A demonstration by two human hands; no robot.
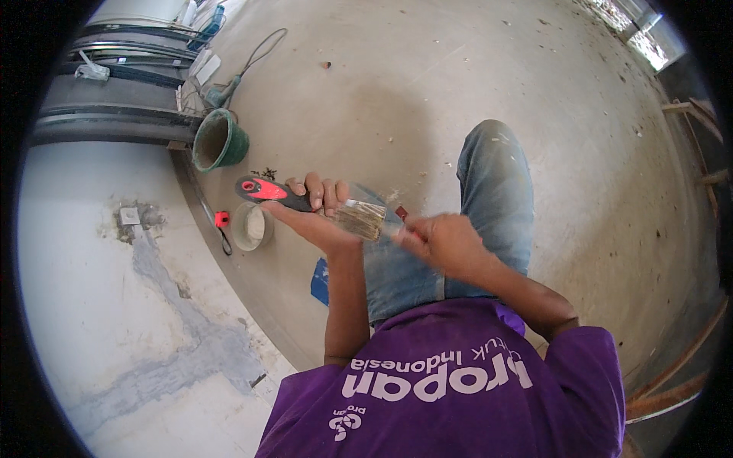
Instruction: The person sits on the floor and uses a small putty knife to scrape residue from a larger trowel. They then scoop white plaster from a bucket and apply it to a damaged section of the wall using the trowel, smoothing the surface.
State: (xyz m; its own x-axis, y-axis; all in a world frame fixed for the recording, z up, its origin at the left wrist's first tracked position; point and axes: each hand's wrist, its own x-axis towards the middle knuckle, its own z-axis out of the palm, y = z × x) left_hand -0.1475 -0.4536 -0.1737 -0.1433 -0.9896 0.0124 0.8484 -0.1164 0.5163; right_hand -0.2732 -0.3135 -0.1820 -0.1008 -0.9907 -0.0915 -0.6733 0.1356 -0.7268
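In front of my lap, my left hand is closed round a putty knife with a black and red handle. Its wide blade points right and is coated with brownish, dried residue. My right hand is closed at the blade's far edge, its fingers pinched and slightly blurred. A thin greyish piece shows between those fingers and the blade, with a small dark red bit beside them. What the right hand grips is too blurred to name.
A green bucket, a small pale tub and a red tape measure stand along the patched white wall. Behind them lies a corded power tool. A blue piece lies by my left leg; wooden pieces are at right.
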